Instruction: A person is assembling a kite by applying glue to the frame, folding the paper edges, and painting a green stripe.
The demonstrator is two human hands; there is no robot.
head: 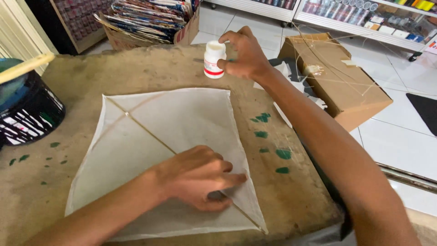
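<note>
Bench [136,68] top is worn tan, with green paint blotches [268,136] near its right edge and smaller ones [27,159] at the left edge. Black bucket [32,114] at the left edge, wooden stick [25,67] across its top. Cardboard box of magazines [150,20] beyond the far edge. Closed brown carton [339,77] on the white tile floor [400,136], off the right edge. Shelving [364,16] behind it.

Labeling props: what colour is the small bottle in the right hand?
White bottle with a red band, held by the right hand; head view.
</note>
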